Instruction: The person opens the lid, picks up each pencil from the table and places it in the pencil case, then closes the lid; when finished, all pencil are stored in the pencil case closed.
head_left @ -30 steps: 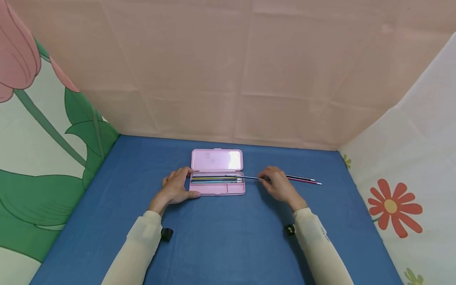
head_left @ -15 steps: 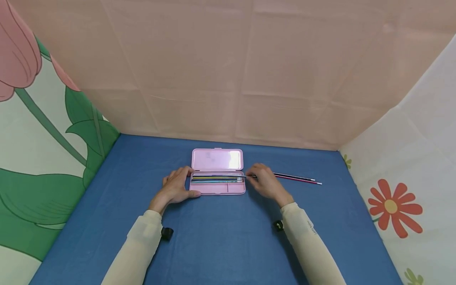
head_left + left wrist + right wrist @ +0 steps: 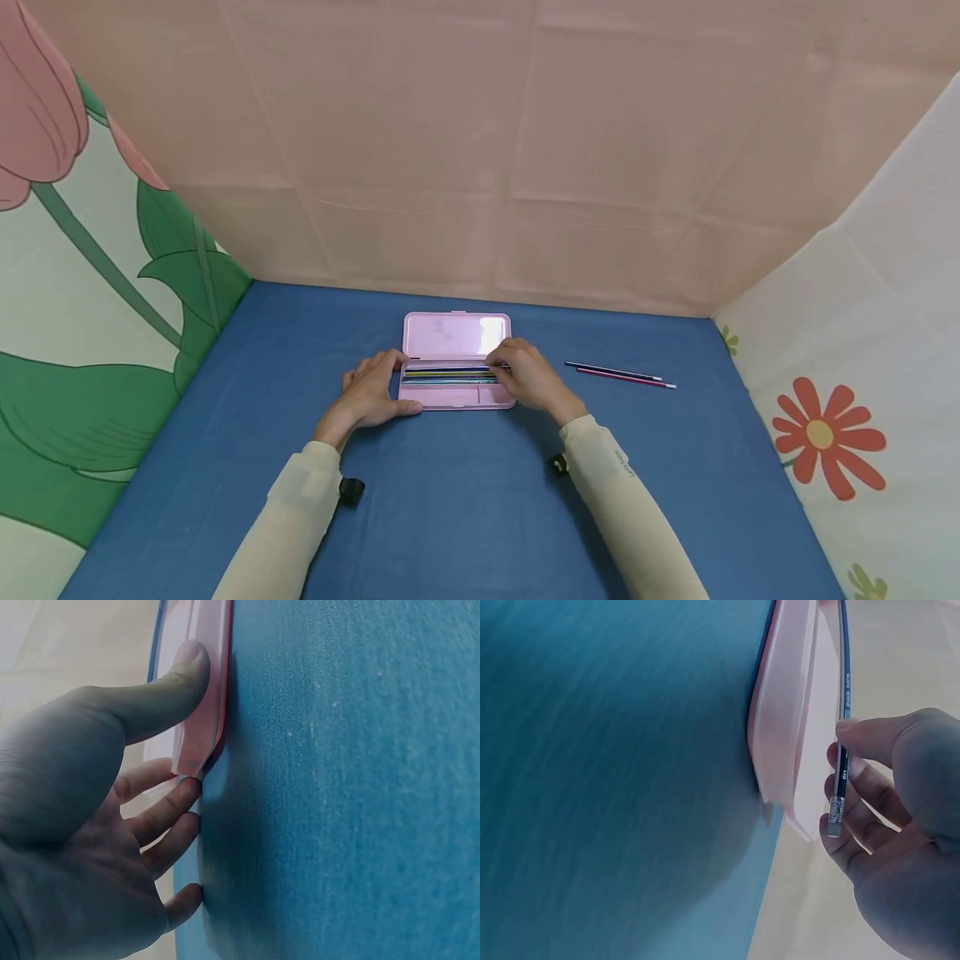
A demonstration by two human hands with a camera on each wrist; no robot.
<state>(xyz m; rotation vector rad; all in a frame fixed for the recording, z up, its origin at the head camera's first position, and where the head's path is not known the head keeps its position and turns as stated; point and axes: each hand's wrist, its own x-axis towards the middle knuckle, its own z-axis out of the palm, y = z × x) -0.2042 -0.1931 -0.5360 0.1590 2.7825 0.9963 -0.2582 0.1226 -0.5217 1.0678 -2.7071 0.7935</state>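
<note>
A pink pencil case (image 3: 450, 400) lies on the blue tabletop with its lid (image 3: 442, 335) raised at the back. Several pencils (image 3: 446, 377) lie side by side in its long compartment. My left hand (image 3: 367, 396) holds the case's left end, thumb along the near edge and index finger at the far corner; the left wrist view shows the thumb bent over the pink wall (image 3: 204, 724). Between thumb and fingers, my right hand (image 3: 528, 379) pinches a dark blue pencil (image 3: 845, 697) near its eraser end, over the case's right part. The pencil's far end is hard to make out.
Two more pencils, one black (image 3: 611, 371) and one red (image 3: 622, 377), lie on the table right of the case. A beige cloth wall (image 3: 495, 167) rises behind, and printed flower cloths flank both sides.
My right hand has moved left with the dark blue pencil, from right of the case to over its right end. The left hand and case have stayed put.
</note>
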